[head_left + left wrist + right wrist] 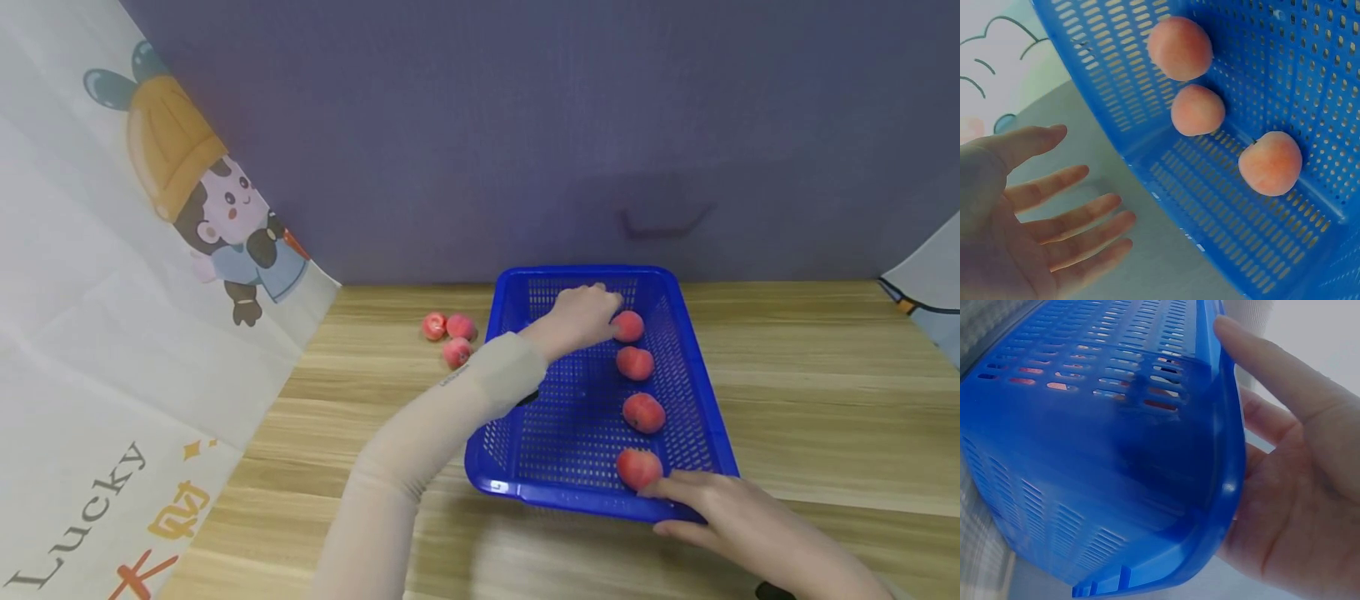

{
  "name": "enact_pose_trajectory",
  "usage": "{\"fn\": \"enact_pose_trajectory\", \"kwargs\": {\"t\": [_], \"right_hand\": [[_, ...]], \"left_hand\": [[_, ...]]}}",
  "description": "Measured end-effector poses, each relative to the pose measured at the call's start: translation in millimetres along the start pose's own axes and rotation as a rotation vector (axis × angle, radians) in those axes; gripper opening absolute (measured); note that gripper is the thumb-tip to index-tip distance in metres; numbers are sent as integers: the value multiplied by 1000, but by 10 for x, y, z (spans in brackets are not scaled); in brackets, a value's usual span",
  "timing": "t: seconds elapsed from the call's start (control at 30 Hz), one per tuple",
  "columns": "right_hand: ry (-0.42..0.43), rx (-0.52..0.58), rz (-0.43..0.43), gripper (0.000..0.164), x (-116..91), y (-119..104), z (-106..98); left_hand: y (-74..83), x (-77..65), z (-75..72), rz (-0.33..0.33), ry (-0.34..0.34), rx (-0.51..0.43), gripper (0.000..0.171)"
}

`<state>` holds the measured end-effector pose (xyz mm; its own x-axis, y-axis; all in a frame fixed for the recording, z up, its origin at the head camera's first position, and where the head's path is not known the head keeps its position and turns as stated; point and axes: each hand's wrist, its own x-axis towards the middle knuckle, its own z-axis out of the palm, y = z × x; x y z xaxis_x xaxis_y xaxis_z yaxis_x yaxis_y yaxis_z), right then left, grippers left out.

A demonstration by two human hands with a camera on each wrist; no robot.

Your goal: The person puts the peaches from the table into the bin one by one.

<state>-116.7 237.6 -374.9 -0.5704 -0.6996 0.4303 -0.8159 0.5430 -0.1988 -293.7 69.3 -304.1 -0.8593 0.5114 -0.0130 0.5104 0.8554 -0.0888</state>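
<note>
- The right hand (712, 500) grips the near right corner of the blue basket (585, 498), thumb and fingers on either side of its rim; the basket sits on a wood-grain table (810, 375).
- Just beside those fingers, inside the basket, lies the nearest peach (638, 469).
- A second peach (643, 412) and a third peach (635, 363) continue the row along the basket's right side.
- Three loose peaches (457, 352) lie clustered on the table, left of the basket.
- The left hand (581, 317) is over the basket's far part, its fingers spread wide in the left wrist view.
- Just beside its thumb lies the farthest peach (627, 326).
- Behind stands a dark panel (450, 125).
</note>
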Motion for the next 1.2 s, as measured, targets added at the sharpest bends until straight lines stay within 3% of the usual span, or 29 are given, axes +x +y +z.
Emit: {"fn": "enact_pose_trajectory", "kwargs": {"t": [0.27, 0.93, 1.2], "right_hand": [[-13, 1, 10, 25, -2, 2, -1], [-4, -10, 11, 26, 0, -1, -2], [-12, -20, 19, 26, 6, -3, -6]], "left_hand": [[-5, -195, -112, 100, -11, 29, 36], [-47, -711, -318, 199, 57, 169, 39], [-139, -931, -358, 218, 129, 172, 36]]}}
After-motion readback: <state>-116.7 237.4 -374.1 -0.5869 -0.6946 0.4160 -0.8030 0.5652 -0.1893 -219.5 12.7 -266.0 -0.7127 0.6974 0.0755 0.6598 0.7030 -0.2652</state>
